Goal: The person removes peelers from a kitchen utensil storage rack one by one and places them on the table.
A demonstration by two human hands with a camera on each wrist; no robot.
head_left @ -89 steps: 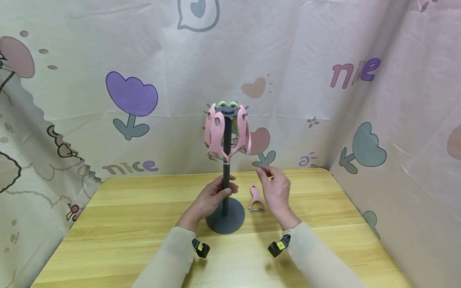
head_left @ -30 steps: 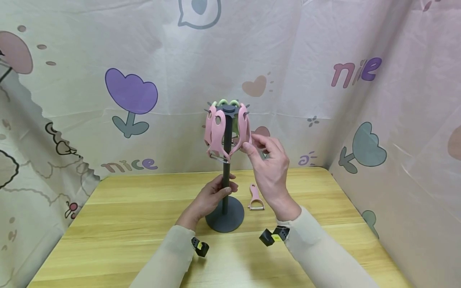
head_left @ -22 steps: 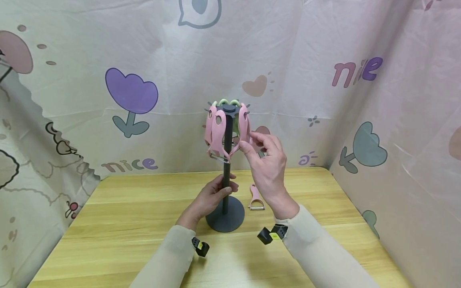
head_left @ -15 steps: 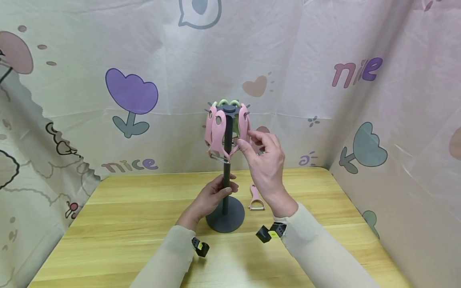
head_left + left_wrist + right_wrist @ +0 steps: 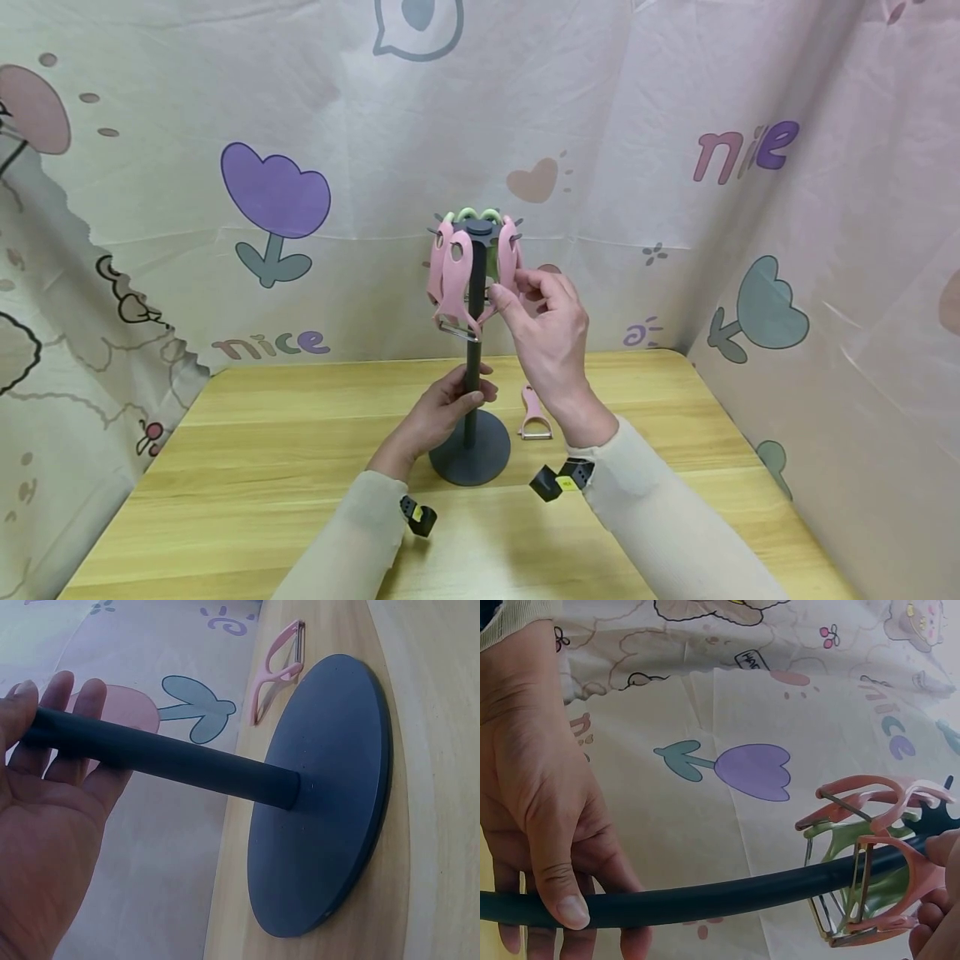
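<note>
Left hand point(image 5: 435, 415) wraps stand pole point(image 5: 474, 354), fingers curled. Right hand point(image 5: 555, 337) pinches hung pink peeler point(image 5: 507, 257), stand's 4 o'clock. Loose peeler point(image 5: 532, 403) at base's point(image 5: 469, 468) 2 o'clock.

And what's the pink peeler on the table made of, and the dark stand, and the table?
Pink peeler: it looks like smooth plastic, with one even colour. Its blade seems to be metal, being silvery and shiny.

Stand: dark and matte, maybe painted metal or plastic; I can't tell which.

Table: it shows pale wood grain with a soft shine, so wood or a wood-look covering.
</note>
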